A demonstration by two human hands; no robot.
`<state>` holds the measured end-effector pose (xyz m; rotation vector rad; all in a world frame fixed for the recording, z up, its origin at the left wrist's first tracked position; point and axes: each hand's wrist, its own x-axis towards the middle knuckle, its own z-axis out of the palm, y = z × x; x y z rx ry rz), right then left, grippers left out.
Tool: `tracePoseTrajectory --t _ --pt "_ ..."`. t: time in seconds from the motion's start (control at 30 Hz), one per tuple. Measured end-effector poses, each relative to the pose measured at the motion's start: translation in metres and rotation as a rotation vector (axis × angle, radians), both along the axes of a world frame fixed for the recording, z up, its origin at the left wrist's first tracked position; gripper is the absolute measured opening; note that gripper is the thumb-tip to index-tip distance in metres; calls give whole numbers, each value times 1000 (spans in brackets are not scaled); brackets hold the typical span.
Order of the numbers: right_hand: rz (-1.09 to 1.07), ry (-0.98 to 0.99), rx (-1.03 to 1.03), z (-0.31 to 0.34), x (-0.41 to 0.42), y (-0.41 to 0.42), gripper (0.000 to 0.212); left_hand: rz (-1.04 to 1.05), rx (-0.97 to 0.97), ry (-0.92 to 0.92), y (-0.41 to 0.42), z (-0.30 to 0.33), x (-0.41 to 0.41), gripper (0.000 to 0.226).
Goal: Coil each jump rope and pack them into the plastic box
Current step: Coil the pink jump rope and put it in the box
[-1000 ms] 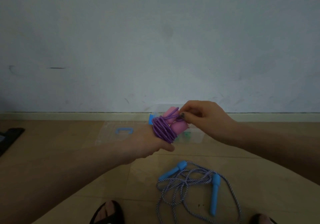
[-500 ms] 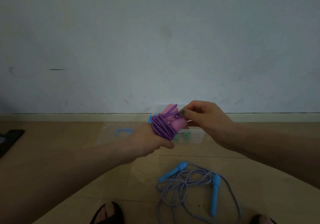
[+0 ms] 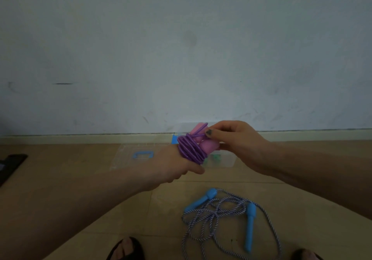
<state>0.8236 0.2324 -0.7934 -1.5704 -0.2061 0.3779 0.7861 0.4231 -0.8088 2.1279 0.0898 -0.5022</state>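
My left hand [image 3: 177, 165] grips the glossy purple rope [image 3: 191, 149] coiled round two smooth pink handles [image 3: 207, 145], my right hand [image 3: 237, 145] pinching a strand at its 1 o'clock, before the clear plastic box [image 3: 223, 160], while the twisted blue-handled rope [image 3: 227, 215] sprawls on the floor at 6 o'clock.

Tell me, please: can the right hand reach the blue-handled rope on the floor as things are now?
Probably not right away. The right hand is pinching the purple cord on the bundle that the left hand grips. Nothing lies over the blue-handled rope below, so once it lets go the way looks free.
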Motion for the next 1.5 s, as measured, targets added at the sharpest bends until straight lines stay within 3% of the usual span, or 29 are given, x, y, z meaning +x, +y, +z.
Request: tracePoseTrajectory --t 0.13,0.53,0.9,1.0,1.17,1.33,1.5 --pt "-103 -77 3 1 1 0 18 -5 -45 30 -3 3 1 25" --pt "-60 66 181 8 3 -5 14 -87 -284 129 -5 14 -6 32" --pt "-109 14 51 3 0 -5 22 -166 -352 189 0 8 -1 31" --pt "-139 102 46 4 4 -4 24 -135 -385 187 -4 5 3 18" --pt "-162 283 139 -4 8 -5 25 23 -398 162 -15 -5 11 26" --pt "30 390 -45 -22 17 2 43 164 -517 159 -22 -7 28 19" --pt "41 270 -119 -16 51 10 40 30 -458 105 -29 -5 61 13"
